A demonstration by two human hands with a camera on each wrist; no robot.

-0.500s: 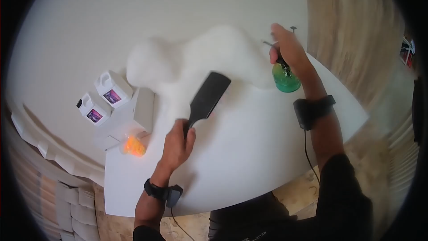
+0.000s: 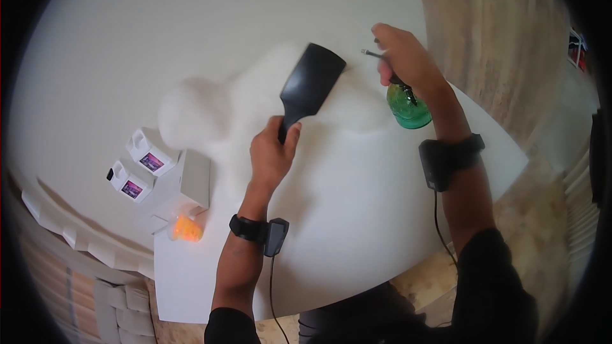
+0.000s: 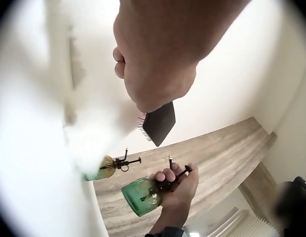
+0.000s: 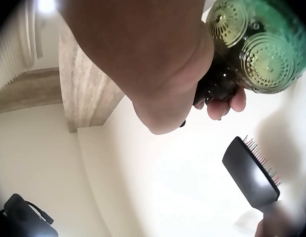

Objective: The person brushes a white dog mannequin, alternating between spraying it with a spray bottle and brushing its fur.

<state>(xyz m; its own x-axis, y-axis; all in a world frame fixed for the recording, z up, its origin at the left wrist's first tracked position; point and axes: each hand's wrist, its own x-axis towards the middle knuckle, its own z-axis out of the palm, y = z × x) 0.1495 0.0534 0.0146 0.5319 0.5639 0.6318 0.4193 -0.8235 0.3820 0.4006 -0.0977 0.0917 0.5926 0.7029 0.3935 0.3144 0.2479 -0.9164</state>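
A black paddle brush [image 2: 312, 79] is gripped by its handle in my left hand [image 2: 274, 153], and its flat back faces up in the head view. Pink and dark bristles line its underside in the right wrist view. Below it, a large white fluffy form [image 2: 191, 111] with rounded lobes lies on the table; the brush overlaps it from above. My right hand [image 2: 408, 60] holds a green glass spray bottle [image 2: 409, 109] by its dark pump top, fingers curled round the neck. The nozzle points left. In the left wrist view another green-and-yellow pump bottle [image 3: 99, 170] shows farther left.
White jugs with purple labels [image 2: 152, 153] stand by a white box [image 2: 194, 181] at the left. A clear cup of orange pieces [image 2: 187, 228] sits near the front left of the white table [image 2: 344, 236]. Cables hang from both wrist cameras.
My left hand and the paddle brush have moved away from me and a little right, over the fluffy form. The right hand with the spray bottle has shifted slightly left.
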